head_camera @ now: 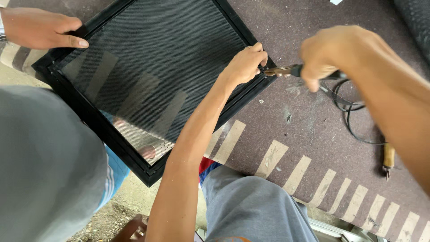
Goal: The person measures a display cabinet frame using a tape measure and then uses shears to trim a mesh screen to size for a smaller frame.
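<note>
Grey cloth: grey fabric [40,166] fills the lower left, closest to the lens; grey trousers [255,210] at bottom centre.
Hands, count: three in view. Two belong to the person wearing the camera, one to somebody else.
Left hand [245,64]: grip closed in a pinch on the right edge of the frame, fingers curled over the rim.
Right hand [329,56]: blurred; grip wrapped shut round the dark handle of one tool [286,71], whose brownish metal tip points at the frame edge, just beside the left fingers.
Other hand [38,28]: top left, lies flat on the frame's upper left corner, thumb on the mesh edge.
Frame [94,118]: one, black, square, turned like a diamond, tilted over someone's legs and the mat.
Mesh [152,58]: one dark sheet stretched inside the frame, see-through; striped mat shows behind it.
Mat [304,134]: one, brownish purple with a row of pale stripes.
Cable [354,116]: one black cord looping from the right hand over the mat.
Second tool [388,160]: one, wooden handle, lying on the mat at right, well apart from the frame.
</note>
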